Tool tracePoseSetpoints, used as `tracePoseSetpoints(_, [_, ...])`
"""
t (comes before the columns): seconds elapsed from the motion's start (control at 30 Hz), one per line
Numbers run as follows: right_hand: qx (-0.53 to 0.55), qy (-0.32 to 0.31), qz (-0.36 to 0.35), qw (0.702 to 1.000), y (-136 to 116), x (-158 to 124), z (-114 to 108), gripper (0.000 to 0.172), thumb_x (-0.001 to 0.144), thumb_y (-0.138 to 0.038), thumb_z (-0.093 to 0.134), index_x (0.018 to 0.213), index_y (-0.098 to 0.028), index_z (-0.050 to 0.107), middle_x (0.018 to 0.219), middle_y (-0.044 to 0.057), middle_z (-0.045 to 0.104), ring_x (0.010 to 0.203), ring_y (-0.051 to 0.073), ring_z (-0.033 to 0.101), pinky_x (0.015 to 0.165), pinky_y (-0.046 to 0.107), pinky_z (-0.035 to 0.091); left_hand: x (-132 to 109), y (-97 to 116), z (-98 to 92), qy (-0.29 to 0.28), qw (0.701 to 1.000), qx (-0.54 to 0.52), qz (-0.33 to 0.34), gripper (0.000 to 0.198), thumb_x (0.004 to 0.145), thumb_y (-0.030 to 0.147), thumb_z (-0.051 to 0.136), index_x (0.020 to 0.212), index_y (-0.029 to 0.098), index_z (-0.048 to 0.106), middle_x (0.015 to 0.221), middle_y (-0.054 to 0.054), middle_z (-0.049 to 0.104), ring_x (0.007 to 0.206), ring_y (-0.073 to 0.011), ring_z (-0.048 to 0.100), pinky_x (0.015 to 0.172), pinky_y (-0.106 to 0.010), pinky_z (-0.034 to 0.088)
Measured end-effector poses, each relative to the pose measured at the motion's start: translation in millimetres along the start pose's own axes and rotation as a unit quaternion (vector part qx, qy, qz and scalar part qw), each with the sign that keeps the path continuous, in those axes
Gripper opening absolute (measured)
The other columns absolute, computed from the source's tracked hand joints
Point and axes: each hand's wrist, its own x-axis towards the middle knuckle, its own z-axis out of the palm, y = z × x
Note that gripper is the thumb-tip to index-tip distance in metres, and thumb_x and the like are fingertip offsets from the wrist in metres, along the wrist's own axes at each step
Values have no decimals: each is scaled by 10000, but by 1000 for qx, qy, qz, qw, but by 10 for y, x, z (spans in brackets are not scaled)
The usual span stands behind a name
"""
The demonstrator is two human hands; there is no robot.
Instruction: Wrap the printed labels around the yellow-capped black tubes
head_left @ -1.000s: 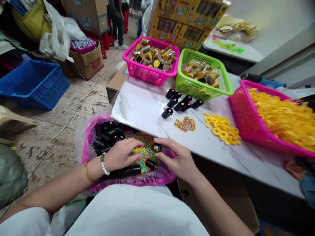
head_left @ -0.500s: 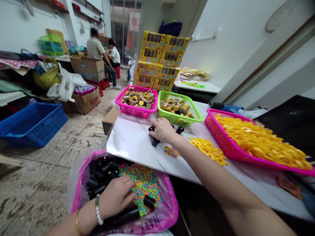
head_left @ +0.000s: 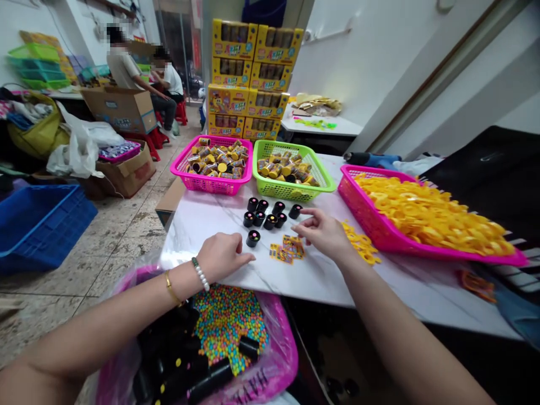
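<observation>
Several small black cups (head_left: 270,221) stand upright on the white table, with coloured beads showing at their tops. My left hand (head_left: 220,256) hovers over the table's front edge, its fingers loosely curled and the thumb held apart, with nothing visible in it. The nearest black cup (head_left: 253,238) is just beyond that hand. My right hand (head_left: 324,232) is open, its index fingertip close to the rightmost black cup (head_left: 296,211); I cannot tell if they touch. Below its fingers lie small printed yellow-and-purple pieces (head_left: 287,251).
A pink basket (head_left: 278,368) below the table edge holds colourful beads and black tubes. Behind the cups stand a pink basket (head_left: 211,184) and a green basket (head_left: 287,190) of filled little jars. Yellow rings heap in another pink basket (head_left: 386,228). Two people sit further back.
My left hand has risen from the bead basket to the table. My right hand has moved right, off the cups, which now stand upright in a group. The view has shifted.
</observation>
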Motion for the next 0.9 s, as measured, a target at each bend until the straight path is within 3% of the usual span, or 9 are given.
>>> tracePoseSetpoints(0.07, [59, -41, 75, 995, 123, 72, 25, 686, 724, -288, 773, 1336, -144, 497, 730, 1, 708, 470, 145, 606, 457, 258, 487, 204, 83, 46, -9, 998, 58, -4, 346, 848, 508, 619, 752, 184, 694, 737, -102, 703, 773, -279, 673, 651, -349, 456])
tracePoseSetpoints(0.17, [73, -68, 114, 988, 180, 233, 85, 825, 709, -229, 780, 1423, -97, 388, 644, -31, 678, 445, 151, 602, 427, 243, 474, 411, 178, 97, -13, 995, 97, -4, 335, 872, 443, 557, 750, 184, 730, 772, -127, 726, 782, -296, 690, 640, -360, 470])
tracePoseSetpoints(0.3, [34, -66, 99, 992, 148, 413, 140, 636, 636, -216, 835, 1204, -117, 566, 536, -55, 630, 444, 153, 590, 384, 207, 389, 595, 237, 124, -4, 995, 102, -17, 348, 866, 442, 543, 776, 178, 751, 822, -141, 740, 804, -299, 700, 646, -362, 496])
tracePoseSetpoints(0.4, [7, -62, 87, 994, 141, 465, 168, 497, 621, -232, 845, 1048, -135, 611, 502, -52, 616, 452, 149, 589, 388, 196, 364, 701, 249, 136, 6, 995, 98, -23, 353, 865, 448, 545, 815, 170, 757, 868, -151, 742, 832, -300, 702, 673, -368, 516])
tracePoseSetpoints(0.63, [14, -46, 77, 996, 251, 361, 188, 822, 683, -272, 805, 1366, -94, 384, 673, -18, 699, 502, 166, 637, 419, 231, 454, 890, 190, 140, 2, 998, 67, -16, 336, 845, 444, 575, 806, 166, 760, 889, -146, 747, 857, -285, 699, 704, -357, 518])
tracePoseSetpoints(0.8, [2, -24, 57, 998, 271, 294, 191, 714, 635, -312, 839, 1243, -141, 506, 736, 15, 712, 543, 179, 657, 456, 255, 494, 982, 156, 96, -16, 999, 36, 9, 332, 795, 480, 641, 680, 182, 731, 749, -100, 727, 780, -246, 686, 681, -322, 495])
tracePoseSetpoints(0.9, [-5, -7, 46, 999, 264, 209, 166, 721, 621, -354, 846, 1233, -154, 521, 820, 46, 725, 633, 208, 690, 528, 287, 538, 828, 139, 113, 0, 999, 35, 6, 320, 806, 474, 641, 704, 180, 716, 770, -106, 723, 796, -257, 677, 696, -342, 494])
